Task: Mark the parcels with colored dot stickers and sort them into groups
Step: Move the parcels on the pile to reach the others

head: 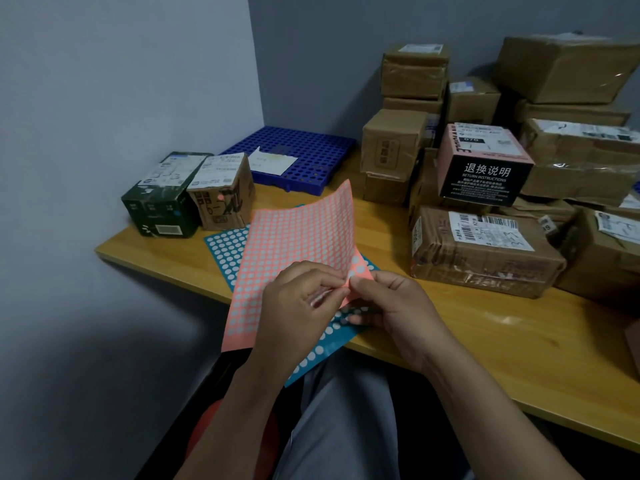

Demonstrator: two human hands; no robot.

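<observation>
Thumb and forefinger of the left hand (298, 306) pinch the lower right edge of a pink sticker sheet (294, 237). The right hand (391, 306) meets it there from 3 o'clock, its thumb tip on the same edge and its other fingers curled beneath. Whether a single dot is between the fingertips cannot be told. The pink sheet is held up off the desk (485, 337), its top curling toward 12 o'clock and its rows of pale dots facing the camera. Under it, flat on the desk and overhanging the near edge, lies a teal sticker sheet (225, 251), half hidden by the pink one and by both hands.

At 10 o'clock two parcels stand side by side and touching: a dark green box (162, 199) and a brown carton (225, 199) that has a small pink dot on its front. At 12 o'clock a blue perforated panel (311, 147) sits against the wall with a white slip of paper (272, 161) on it.

From 1 to 3 o'clock, brown taped parcels (412, 74) are stacked several high. In front of them are a pink-and-black box (485, 164) printed with return instructions and, closest to the right hand, a flat wrapped parcel (485, 258) with a barcode label.
</observation>
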